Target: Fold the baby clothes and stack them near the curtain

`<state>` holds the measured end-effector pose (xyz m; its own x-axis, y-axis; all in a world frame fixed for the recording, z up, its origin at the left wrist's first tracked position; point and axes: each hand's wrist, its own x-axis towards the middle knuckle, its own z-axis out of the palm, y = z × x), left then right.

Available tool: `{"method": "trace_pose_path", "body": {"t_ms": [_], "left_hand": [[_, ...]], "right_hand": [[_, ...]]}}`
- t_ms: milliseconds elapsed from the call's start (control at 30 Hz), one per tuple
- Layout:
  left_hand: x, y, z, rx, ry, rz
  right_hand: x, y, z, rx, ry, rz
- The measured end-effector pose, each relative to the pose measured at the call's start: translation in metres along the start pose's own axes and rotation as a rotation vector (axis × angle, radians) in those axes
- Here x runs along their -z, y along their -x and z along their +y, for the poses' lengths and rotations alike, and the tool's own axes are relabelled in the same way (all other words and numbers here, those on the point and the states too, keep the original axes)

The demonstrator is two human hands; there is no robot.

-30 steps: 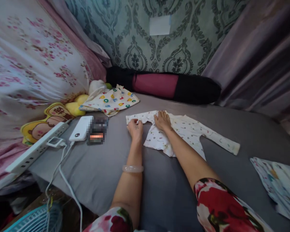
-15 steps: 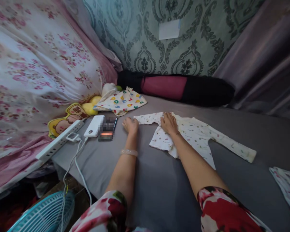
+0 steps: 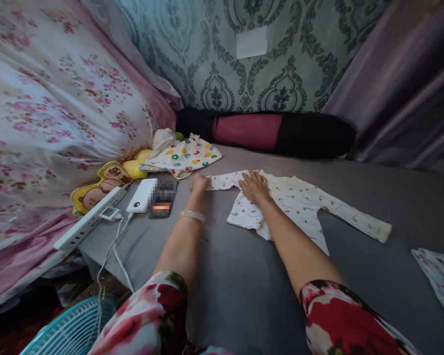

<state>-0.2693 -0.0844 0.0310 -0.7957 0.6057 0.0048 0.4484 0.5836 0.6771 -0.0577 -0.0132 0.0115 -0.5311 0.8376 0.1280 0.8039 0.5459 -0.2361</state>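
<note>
A small white baby top [image 3: 296, 202] with a fine coloured print lies spread on the grey bed sheet [image 3: 244, 276]. One sleeve stretches out to the right, the other to the left. My left hand [image 3: 200, 183] is closed on the end of the left sleeve. My right hand [image 3: 254, 186] lies flat with fingers spread on the top's shoulder, pressing it onto the sheet. A pale bangle [image 3: 192, 215] is on my left wrist.
A folded cloth with coloured letters [image 3: 183, 157] lies behind the top. Left of my hand are a phone [image 3: 162, 198], a white power bank [image 3: 142, 195] and a power strip [image 3: 91, 219] with cables. A black and pink bolster [image 3: 266, 133] lines the wall. Another printed cloth [image 3: 438, 276] lies at the right edge.
My left hand has slid left along the sleeve to its end and closed on it. My right hand has stayed on the shoulder. The camera has shifted a little.
</note>
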Motion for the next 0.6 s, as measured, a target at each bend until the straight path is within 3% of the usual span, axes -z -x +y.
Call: {"method": "trace_pose_path", "body": {"t_ms": [100, 233, 400, 500, 600], "left_hand": [[-0.002, -0.004, 0.004, -0.001, 0.015, 0.002], [-0.004, -0.004, 0.007, -0.101, 0.002, 0.092], [-0.002, 0.006, 0.005, -0.156, -0.143, 0.091], [-0.004, 0.017, 0.011, -0.170, -0.284, 0.193], [-0.015, 0.033, 0.026, -0.346, -0.323, 0.191]], "right_hand": [[0.001, 0.001, 0.000, 0.003, -0.004, -0.014], [0.002, 0.001, 0.000, 0.006, -0.013, -0.026], [0.001, 0.002, 0.000, 0.001, -0.013, -0.007], [-0.001, 0.002, 0.000, 0.005, -0.007, 0.002], [-0.002, 0.001, 0.001, 0.002, 0.004, 0.010]]}}
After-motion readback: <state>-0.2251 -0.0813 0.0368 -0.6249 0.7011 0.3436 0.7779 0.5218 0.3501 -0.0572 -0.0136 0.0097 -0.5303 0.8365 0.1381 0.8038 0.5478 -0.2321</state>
